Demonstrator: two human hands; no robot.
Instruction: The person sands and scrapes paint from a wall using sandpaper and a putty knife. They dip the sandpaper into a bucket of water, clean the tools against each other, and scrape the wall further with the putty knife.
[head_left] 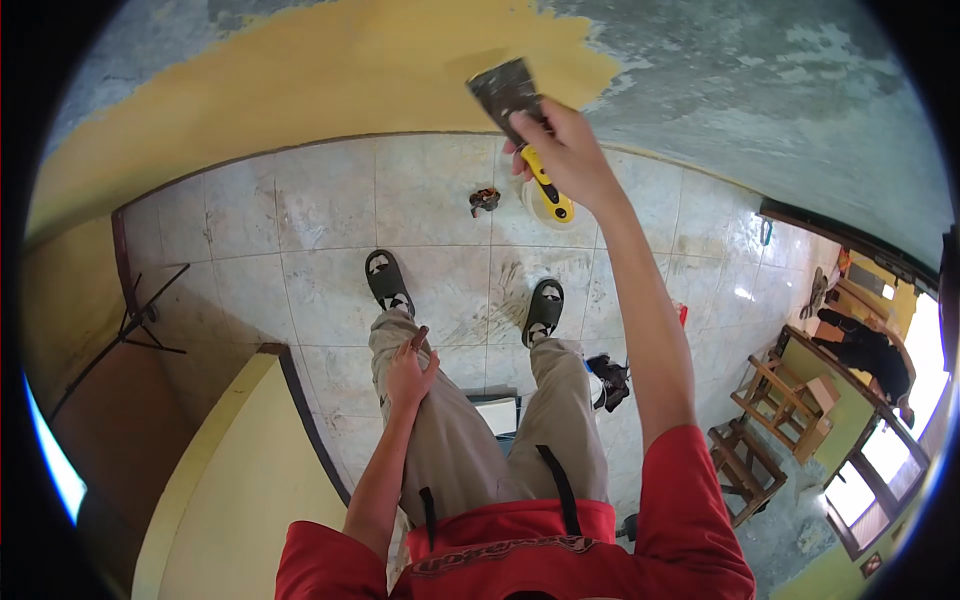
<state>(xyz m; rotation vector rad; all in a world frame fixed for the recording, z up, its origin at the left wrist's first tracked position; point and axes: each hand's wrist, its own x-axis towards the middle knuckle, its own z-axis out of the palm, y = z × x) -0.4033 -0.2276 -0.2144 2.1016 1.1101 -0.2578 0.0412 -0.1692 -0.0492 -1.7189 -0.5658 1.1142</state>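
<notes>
My right hand [560,155] is closed around a scraper with a yellow and black handle [541,172]. The scraper's wide dark blade [505,92] is up in front of the wall, where yellow paint [330,70] borders grey, patchy plaster [720,80]. Whether the blade touches the wall cannot be told. Resting at my thigh, my left hand [406,374] has its fingers closed on a small brown object [420,338], perhaps a handle. Below the right hand, a whitish round container [535,203] is partly hidden by the scraper handle.
A crumpled brown thing [485,201] lies on the tiled floor [430,190]. Dark cloth [609,380] is beside my leg. A low partition [230,470] and a black metal stand [135,322] are at left. Wooden stools [775,410] and another person in dark clothes [868,350] are at right.
</notes>
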